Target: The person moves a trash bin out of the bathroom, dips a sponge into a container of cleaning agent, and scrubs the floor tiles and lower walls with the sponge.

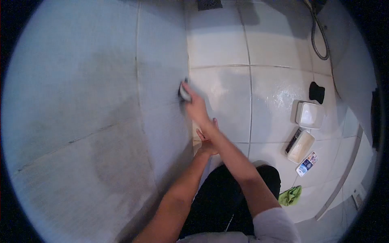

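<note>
My right hand (196, 108) is closed on a scrub brush (185, 94) with a pale back and dark bristles, slightly blurred. The bristles are against the grey tiled wall (162, 77), just above the seam where it meets the white floor tiles (223, 97). Behind it, my left hand (208, 146) lies close under my right wrist, its fingers apart and holding nothing. Part of that hand is hidden by the right forearm, so I cannot tell whether the two touch.
To the right on the wet floor are a white tub (310, 115), a second tub (303, 146), a blue-and-white labelled lid (307, 164), a black cloth-like item (317, 92) and a green cloth (290, 196). A shower hose (320, 44) hangs upper right; a drain (209, 4) is at the top.
</note>
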The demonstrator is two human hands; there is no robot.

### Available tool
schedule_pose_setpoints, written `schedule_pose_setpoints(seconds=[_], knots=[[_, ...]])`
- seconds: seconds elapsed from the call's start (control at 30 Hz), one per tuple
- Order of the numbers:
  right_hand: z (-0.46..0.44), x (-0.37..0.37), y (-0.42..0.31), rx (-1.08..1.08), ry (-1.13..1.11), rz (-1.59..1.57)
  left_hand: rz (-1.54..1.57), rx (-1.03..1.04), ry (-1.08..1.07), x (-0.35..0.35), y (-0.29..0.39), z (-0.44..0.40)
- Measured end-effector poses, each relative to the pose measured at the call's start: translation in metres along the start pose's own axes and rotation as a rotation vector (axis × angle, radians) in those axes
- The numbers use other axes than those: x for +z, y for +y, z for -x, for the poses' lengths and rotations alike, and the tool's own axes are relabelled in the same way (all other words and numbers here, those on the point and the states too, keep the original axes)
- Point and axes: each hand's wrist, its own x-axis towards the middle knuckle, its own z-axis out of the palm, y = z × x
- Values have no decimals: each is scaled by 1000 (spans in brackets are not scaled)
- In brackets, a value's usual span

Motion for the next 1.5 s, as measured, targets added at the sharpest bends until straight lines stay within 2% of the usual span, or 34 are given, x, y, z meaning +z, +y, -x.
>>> schedule_pose_setpoints(seconds=[0.07, 0.1, 0.13, 0.17, 0.23, 0.27, 0.33, 0.37, 0.4, 0.5, 0.53, 0.57, 0.63, 0.73, 0.8, 0.83, 0.87, 0.9, 0.93, 0.97, 1.0, 1.07, 1.1, 1.17, 1.2, 1.27, 1.3, 1.4, 1.47, 1.5], knots=[[-13, 2, 12, -47, 17, -61, 12, 54, -58, 12, -7, -6], [-18, 4, 18, -97, 44, -129, 182, 148, 187, 23, -11, -12], [17, -1, 19, -50, -65, -99, 357, 239, 424, 36, -14, -10], [61, -6, 12, -8, -175, -62, 354, 237, 419, 38, -12, -5], [92, -7, -20, -7, -182, -7, 29, 25, 420, 37, -1, -5], [95, -9, -27, -5, -186, 47, 37, 34, 424, 38, 0, -10], [15, 7, -15, -278, -88, -122, 371, 280, 530, 40, -15, -17], [-32, 5, -30, -363, -53, -156, 232, 58, -147, -6, -4, -5], [-82, 3, -42, -411, -30, -145, 244, 46, -151, -10, -1, -8], [-99, -1, -48, -368, -47, -165, 135, -10, -120, -1, 1, -6], [-64, 0, -35, -402, -81, -100, 133, -14, -114, 10, -4, -8], [-20, 3, -23, -438, -113, -32, 205, 87, 142, 22, -11, -9], [-3, 5, -54, -509, -156, -19, 57, -48, 172, 9, 7, -3], [23, 5, -104, -622, -275, 22, 60, -42, 100, 0, 7, -2], [-59, 17, -119, -672, -98, -92, 231, 221, 467, 40, -19, -20], [-61, 18, -113, -663, -102, -103, 494, 248, 283, 44, -23, -20], [-59, 20, -105, -642, -87, -122, 94, 254, 443, 41, -18, -19], [-61, 21, -100, -638, -65, -136, -420, 166, 635, 34, -12, -17], [-22, 18, -86, -612, -184, -25, -805, 40, 812, 29, -6, -16], [30, 14, -74, -579, -307, 89, -344, -14, 476, 14, 5, -4], [47, 11, -79, -596, -305, 90, 113, -63, 141, 2, 10, 1], [67, 5, -99, -575, -381, 4, 137, -41, 120, 5, 3, 4], [44, 10, -107, -617, -301, 11, 151, 57, 244, 13, -3, 3], [-62, 15, -130, -695, -152, -56, 167, 149, 389, 55, -18, -24], [-94, 17, -135, -711, -77, -143, 137, 163, 207, 92, -28, -41], [-82, 15, -127, -696, -76, -94, 102, 165, 19, 88, -29, -32], [-76, 12, -125, -694, -69, -29, 167, 124, 24, 37, -14, -15], [22, 12, -100, -729, -150, 161, 85, 124, 527, 37, -4, -12], [37, 8, -109, -747, -166, 146, 119, 39, 499, 26, 3, -5], [12, 12, -111, -758, -153, 136, -11, 5, 300, 19, -2, -5]])
